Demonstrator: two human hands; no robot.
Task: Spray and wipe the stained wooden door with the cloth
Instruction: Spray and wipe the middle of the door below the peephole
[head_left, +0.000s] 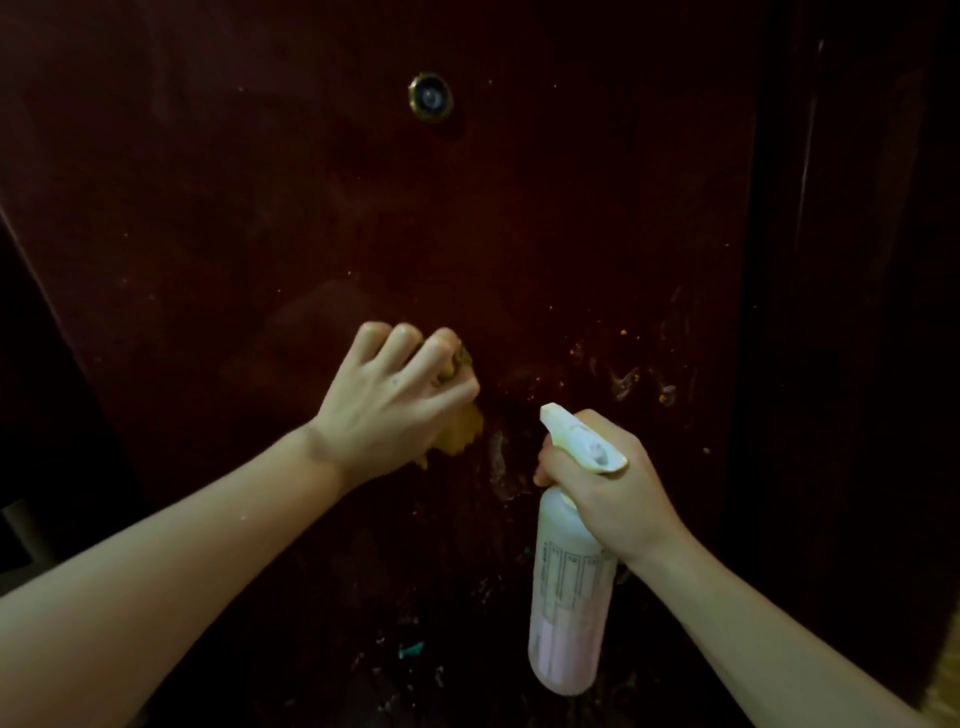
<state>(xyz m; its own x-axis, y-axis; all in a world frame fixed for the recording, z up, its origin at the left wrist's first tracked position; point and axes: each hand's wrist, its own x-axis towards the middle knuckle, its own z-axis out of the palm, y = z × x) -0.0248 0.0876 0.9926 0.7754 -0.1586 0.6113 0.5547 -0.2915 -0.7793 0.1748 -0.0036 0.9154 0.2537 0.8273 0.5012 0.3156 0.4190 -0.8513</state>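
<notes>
- Door (363, 208) of dark red-brown wood fills my view, its stains (639, 379) smeared just right of my left hand (395, 400).
- Cloth (460, 428), yellow, is bunched under my curled left fingers and pressed against the door.
- Spray bottle (569, 587) hangs from my right hand (608, 486), which grips its neck below the trigger head, nozzle toward the door.
- Peephole (430, 97) sits well above both hands.

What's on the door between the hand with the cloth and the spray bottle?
In the head view, pale smeared stains on the dark door lie between the left hand, gripping the yellow cloth, and the spray bottle.
</notes>
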